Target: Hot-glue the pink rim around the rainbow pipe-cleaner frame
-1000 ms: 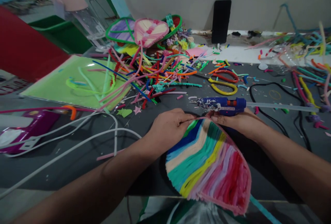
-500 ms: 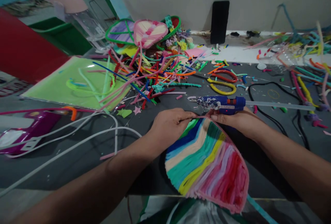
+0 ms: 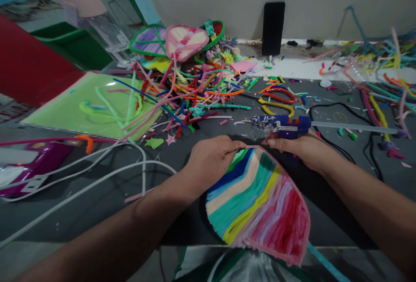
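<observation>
Partly under left hand, striped panel, right hand apparently beside

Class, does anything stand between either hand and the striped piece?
Nothing visible does. The left hand pinches the striped piece at its far edge. The right hand, holding the blue glue gun, is close to that edge; the gun lies beyond it, not in between.

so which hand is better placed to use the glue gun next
Right, most likely: the right hand appears to hold the glue gun, near the top edge of the striped piece, while the left hand pinches that edge.
</observation>
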{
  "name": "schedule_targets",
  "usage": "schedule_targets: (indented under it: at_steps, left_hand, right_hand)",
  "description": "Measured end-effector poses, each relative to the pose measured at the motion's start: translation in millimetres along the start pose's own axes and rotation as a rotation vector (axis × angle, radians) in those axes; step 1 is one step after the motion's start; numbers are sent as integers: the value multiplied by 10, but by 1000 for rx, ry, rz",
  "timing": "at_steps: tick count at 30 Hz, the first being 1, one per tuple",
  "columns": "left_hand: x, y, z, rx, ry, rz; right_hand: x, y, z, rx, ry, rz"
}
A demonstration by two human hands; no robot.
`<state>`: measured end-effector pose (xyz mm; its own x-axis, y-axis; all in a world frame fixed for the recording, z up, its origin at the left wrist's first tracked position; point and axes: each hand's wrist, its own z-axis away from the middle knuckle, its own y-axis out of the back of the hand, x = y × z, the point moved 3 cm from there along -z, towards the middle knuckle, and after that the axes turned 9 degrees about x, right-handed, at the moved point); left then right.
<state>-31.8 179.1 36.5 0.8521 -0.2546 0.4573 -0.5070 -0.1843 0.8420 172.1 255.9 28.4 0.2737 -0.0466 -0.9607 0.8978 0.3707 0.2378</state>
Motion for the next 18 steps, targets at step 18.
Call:
schedule_targets:
  at_steps: [18]
  left_hand:
    - [1,-11,36,-55,-48,-103]
  right_hand:
    - [-141,460,-66,-275,-195,239]
